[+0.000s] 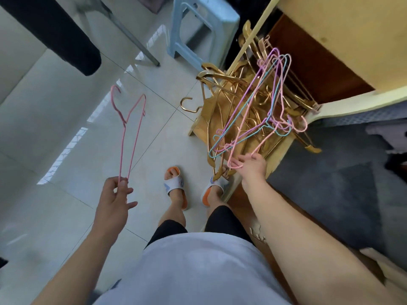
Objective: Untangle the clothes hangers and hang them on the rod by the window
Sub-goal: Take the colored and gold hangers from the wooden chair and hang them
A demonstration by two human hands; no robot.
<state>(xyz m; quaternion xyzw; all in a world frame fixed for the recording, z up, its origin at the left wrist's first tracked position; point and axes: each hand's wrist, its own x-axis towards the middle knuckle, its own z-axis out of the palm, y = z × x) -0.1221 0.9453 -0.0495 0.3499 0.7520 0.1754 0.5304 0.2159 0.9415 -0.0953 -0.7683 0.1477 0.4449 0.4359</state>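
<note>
My left hand [115,195] pinches one end of a single pink wire hanger [127,119], which points away from me over the tiled floor, hook at the far end. My right hand [252,165] grips a tangled bunch of pink, purple and blue wire hangers [262,106], lifted above a heap of gold hangers [237,102]. The gold heap lies in a cardboard box [201,126] beside the bed frame. No rod or window is in view.
A pale blue plastic stool [198,29] stands on the floor ahead. A dark padded object [55,34] hangs at upper left with a metal leg [132,38] beside it. The cream wooden bed frame [352,102] and grey bedding [330,190] fill the right. My sandalled feet [176,188] stand below the hangers.
</note>
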